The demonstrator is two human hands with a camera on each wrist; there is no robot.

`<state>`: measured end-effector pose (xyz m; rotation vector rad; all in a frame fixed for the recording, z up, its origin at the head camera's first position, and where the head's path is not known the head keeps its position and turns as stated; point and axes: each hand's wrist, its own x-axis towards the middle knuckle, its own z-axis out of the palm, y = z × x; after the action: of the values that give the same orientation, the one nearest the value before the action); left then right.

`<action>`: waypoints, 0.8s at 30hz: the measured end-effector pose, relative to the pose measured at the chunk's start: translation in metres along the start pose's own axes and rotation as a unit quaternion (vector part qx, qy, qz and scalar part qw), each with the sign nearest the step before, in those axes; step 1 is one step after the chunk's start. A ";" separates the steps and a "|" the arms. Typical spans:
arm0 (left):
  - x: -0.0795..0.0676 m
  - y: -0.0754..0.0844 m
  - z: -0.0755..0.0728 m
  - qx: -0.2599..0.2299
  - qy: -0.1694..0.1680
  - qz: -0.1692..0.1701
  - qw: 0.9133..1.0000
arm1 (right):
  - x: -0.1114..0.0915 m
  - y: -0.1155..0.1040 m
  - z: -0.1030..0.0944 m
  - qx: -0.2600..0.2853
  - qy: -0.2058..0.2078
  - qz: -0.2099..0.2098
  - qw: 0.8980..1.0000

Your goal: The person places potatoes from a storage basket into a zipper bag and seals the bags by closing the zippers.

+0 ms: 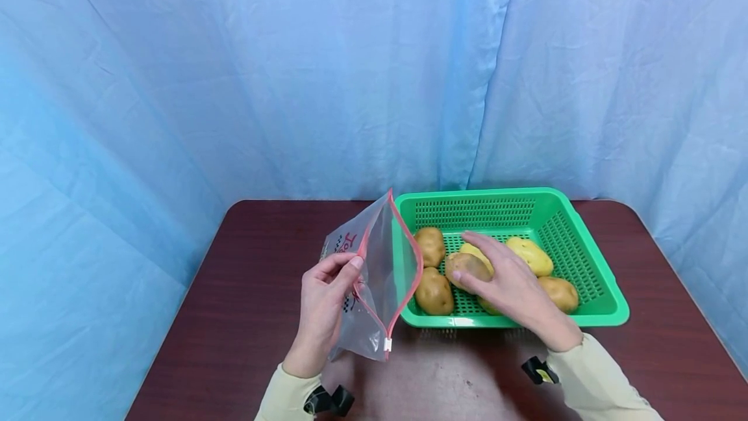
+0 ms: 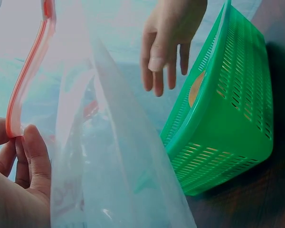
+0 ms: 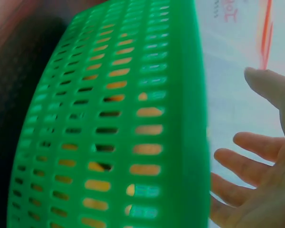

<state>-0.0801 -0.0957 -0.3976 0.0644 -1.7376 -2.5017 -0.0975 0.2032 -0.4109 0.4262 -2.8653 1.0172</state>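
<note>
One zip bag (image 1: pixel 378 278), head view: red rim (image 1: pixel 419 266) pinched in left hand (image 1: pixel 323 307), apparently to keep it spread toward potatoes (image 1: pixel 435 292) in green basket (image 1: pixel 476 216) on bench (image 1: pixel 263 278); right hand (image 1: pixel 510 281) over potatoes. Left wrist view: bag just beside basket. Right wrist view: right fingers (image 3: pixel 256 145) extended, apart, gripping nothing visible.

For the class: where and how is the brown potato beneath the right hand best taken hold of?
Probably from above, by opposite rounded sides, thumb nearer the wearer and fingers beyond. The brown potato looks oval, longer left to right, so this spans its narrower width; the walls of the green basket hinder a sideways approach. The right hand hovers open above.
</note>
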 end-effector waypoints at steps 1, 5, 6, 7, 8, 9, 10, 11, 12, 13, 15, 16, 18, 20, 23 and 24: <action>0.000 0.000 0.000 0.000 0.000 0.000 1.000 | 0.001 0.002 0.000 -0.003 -0.007 0.004 1.000; 0.000 -0.001 0.000 -0.001 -0.001 0.002 1.000 | 0.003 0.008 0.002 -0.015 -0.030 0.013 0.999; 0.000 -0.001 0.000 -0.003 -0.001 0.002 1.000 | 0.004 0.010 0.002 -0.018 -0.033 0.011 0.999; 0.000 -0.001 0.000 -0.004 -0.002 0.003 1.000 | 0.004 0.011 0.003 -0.022 -0.035 0.008 0.999; 0.000 -0.001 0.000 -0.006 -0.003 0.003 1.000 | 0.005 0.012 0.004 -0.024 -0.036 0.007 0.999; 0.000 -0.001 0.000 -0.007 -0.003 0.003 1.000 | 0.005 0.013 0.004 -0.026 -0.037 0.005 0.999; 0.000 -0.001 0.001 -0.008 -0.004 0.003 1.000 | 0.006 0.015 0.004 -0.028 -0.037 0.005 0.999; 0.000 -0.001 0.001 -0.009 -0.005 0.003 1.000 | 0.006 0.015 0.005 -0.028 -0.037 0.005 0.999; 0.000 -0.001 0.001 -0.009 -0.005 0.002 1.000 | 0.006 0.016 0.006 -0.027 -0.038 0.005 0.999; 0.000 -0.001 0.001 -0.009 -0.005 0.002 1.000 | 0.007 0.017 0.006 -0.028 -0.039 0.006 0.999; 0.001 -0.001 0.001 -0.008 -0.005 0.001 1.000 | 0.008 0.019 0.008 -0.029 -0.042 0.008 0.999; 0.001 -0.001 0.001 -0.007 -0.004 0.001 1.000 | 0.008 0.019 0.009 -0.030 -0.044 0.008 0.999; 0.001 -0.001 0.001 -0.006 -0.004 0.001 1.000 | 0.009 0.021 0.010 -0.033 -0.048 0.010 0.998; 0.001 -0.001 0.001 -0.004 -0.005 0.001 1.000 | 0.010 0.023 0.012 -0.038 -0.051 0.009 0.998; 0.001 -0.001 0.001 -0.004 -0.005 0.002 1.000 | 0.011 0.026 0.014 -0.046 -0.055 0.007 0.997; 0.001 -0.001 0.001 -0.003 -0.005 0.002 1.000 | 0.011 0.026 0.014 -0.049 -0.056 0.006 0.997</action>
<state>-0.0813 -0.0945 -0.3987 0.0480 -1.7314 -2.5090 -0.1152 0.2109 -0.4360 0.4724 -3.0052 0.8779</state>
